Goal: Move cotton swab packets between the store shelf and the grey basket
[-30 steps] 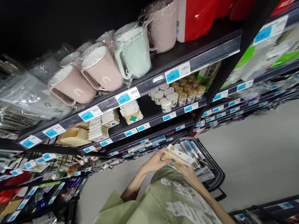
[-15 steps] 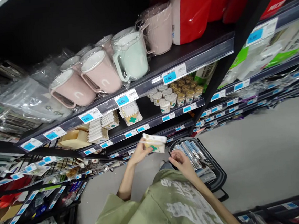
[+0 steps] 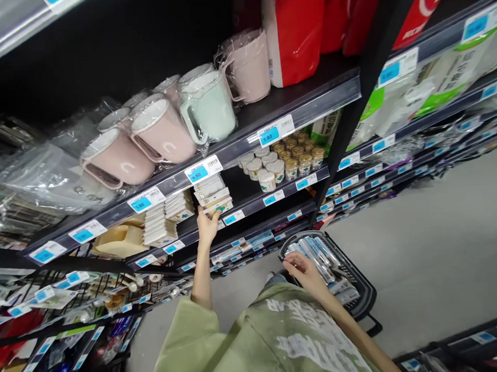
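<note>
My left hand [image 3: 207,228] is at the lower shelf, thumb and fingers closed on a small white and yellow packet [image 3: 216,204] with a green clover mark. That packet is against a pile of similar packets [image 3: 209,187]; its contents cannot be made out. My right hand [image 3: 302,266] is held low in front of my shirt, over the near side of a dark shopping basket [image 3: 363,283]. Its fingers are curled together, and whatever they may grip is hidden. Several blue and white packages [image 3: 318,255] lie in the basket.
Wrapped pink mugs [image 3: 164,129] and a mint mug [image 3: 210,106] stand on the shelf above. Small round tubs [image 3: 269,178] sit to the right of the packets, and stacked white packs [image 3: 159,224] to the left. A black shelf post [image 3: 375,50] rises at right.
My left hand has moved up and left with the packet, from in front of my body to the pile on the shelf. My right hand stays by the basket.
</note>
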`<state>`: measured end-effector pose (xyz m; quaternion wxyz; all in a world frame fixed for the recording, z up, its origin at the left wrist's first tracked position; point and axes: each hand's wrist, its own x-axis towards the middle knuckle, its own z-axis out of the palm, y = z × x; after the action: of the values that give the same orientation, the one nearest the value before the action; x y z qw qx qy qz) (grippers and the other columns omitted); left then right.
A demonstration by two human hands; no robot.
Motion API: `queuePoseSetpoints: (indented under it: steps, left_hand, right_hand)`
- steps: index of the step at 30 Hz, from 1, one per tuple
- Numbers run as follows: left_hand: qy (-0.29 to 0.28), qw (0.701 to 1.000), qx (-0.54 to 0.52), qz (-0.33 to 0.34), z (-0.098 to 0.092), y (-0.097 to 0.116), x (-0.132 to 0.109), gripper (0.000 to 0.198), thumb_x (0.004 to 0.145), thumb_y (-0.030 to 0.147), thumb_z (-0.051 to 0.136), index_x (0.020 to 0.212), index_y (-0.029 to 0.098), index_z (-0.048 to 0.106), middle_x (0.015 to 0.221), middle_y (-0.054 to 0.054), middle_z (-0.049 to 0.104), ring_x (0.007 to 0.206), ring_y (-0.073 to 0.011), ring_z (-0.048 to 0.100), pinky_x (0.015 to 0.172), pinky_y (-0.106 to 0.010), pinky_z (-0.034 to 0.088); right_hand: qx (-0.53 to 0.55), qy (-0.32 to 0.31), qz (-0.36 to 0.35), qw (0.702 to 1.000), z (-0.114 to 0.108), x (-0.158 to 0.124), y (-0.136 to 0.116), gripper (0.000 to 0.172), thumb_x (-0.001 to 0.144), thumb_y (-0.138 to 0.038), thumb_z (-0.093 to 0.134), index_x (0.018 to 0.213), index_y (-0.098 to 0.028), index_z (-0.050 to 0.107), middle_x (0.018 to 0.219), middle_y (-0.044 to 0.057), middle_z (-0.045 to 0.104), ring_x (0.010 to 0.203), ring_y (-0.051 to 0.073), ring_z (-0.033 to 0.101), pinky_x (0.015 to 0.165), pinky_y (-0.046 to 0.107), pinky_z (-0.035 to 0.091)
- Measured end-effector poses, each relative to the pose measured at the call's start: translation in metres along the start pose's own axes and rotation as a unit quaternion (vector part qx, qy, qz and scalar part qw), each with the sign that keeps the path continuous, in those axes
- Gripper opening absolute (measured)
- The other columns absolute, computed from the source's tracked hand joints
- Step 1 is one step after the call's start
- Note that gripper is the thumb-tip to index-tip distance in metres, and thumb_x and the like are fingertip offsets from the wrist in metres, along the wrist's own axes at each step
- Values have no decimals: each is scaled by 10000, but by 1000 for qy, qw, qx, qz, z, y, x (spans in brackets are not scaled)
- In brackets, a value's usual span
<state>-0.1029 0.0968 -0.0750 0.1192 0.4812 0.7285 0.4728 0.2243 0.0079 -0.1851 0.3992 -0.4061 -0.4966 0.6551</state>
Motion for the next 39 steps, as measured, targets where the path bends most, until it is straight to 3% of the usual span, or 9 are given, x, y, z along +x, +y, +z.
queuePoseSetpoints:
  steps: [3, 8, 14, 17, 21, 26, 30, 35, 39]
  left_hand:
    - [7, 999, 30, 9, -1, 2, -1, 537, 771, 280, 776, 1227, 169, 516, 1162, -152, 708, 1089, -293, 694, 989, -429, 535]
    - [27, 997, 50, 47, -5, -1, -3, 706, 774, 277, 780, 1384, 190, 436, 1389, -170, 572, 1329, -304, 539, 1149, -463, 412]
    - [76, 990, 97, 62, -4, -4, -5, 761, 688, 255, 847, 1347, 131, 486, 1467, -217, 371, 1442, -356, 348, 1234, -488, 285]
    - [85, 987, 94, 95, -3, -4, -5, 754, 694, 240, 845, 1357, 164, 494, 1536, -192, 285, 1494, -336, 267, 1266, -460, 229]
    - [76, 990, 81, 89, -1, -6, -5, 781, 731, 251, 825, 1419, 196, 459, 1523, -173, 373, 1469, -318, 343, 1252, -462, 269]
    - [64, 996, 18, 63, 5, -11, -4, 959, 748, 253, 801, 1548, 193, 276, 1536, -194, 403, 1328, -288, 527, 1128, -430, 454]
    - [60, 996, 2, 61, 6, -12, -4, 1039, 766, 269, 786, 1593, 180, 164, 1566, -213, 372, 1359, -278, 514, 1144, -410, 437]
    - [61, 994, 51, 80, 3, -13, -4, 1061, 724, 343, 832, 1576, 129, 237, 1600, -220, 342, 1503, -289, 331, 1260, -412, 237]
    - [39, 997, 44, 58, 5, -15, -1, 1110, 692, 371, 848, 1570, 112, 221, 1629, -229, 267, 1535, -302, 253, 1273, -439, 177]
  right_hand:
    - [-1, 6, 6, 1000, -3, 0, 0, 316, 869, -526, 711, 910, -222, 633, 803, 10, 601, 678, 164, 559, 583, 274, 421]
    - [-7, 6, 13, 1000, -7, 1, 5, 326, 867, -542, 698, 907, -228, 623, 790, 2, 594, 650, 162, 550, 578, 280, 421]
    - [-14, 3, 22, 1000, -8, 2, 10, 320, 868, -540, 688, 903, -229, 623, 801, 5, 608, 652, 165, 557, 594, 287, 431]
    - [-11, -4, 29, 999, -8, 2, 10, 316, 867, -539, 689, 888, -232, 619, 780, -2, 606, 639, 162, 558, 599, 287, 431]
    - [-8, -4, 29, 1000, -10, 1, 10, 316, 870, -543, 686, 882, -233, 624, 766, -1, 611, 629, 161, 560, 593, 288, 431]
    - [0, 3, 29, 1000, -12, 2, 14, 322, 856, -545, 697, 879, -231, 631, 759, -3, 613, 614, 158, 562, 579, 286, 428]
    - [14, 17, 41, 999, -14, 4, 17, 341, 828, -555, 717, 879, -229, 631, 745, -6, 621, 598, 155, 567, 561, 280, 427]
    - [34, 80, 47, 995, -33, 8, 14, 376, 776, -578, 740, 863, -228, 633, 725, -3, 643, 587, 159, 572, 552, 282, 437]
    - [67, 210, 70, 973, -70, 1, 20, 382, 728, -562, 764, 864, -224, 651, 738, 6, 663, 607, 160, 571, 567, 279, 455]
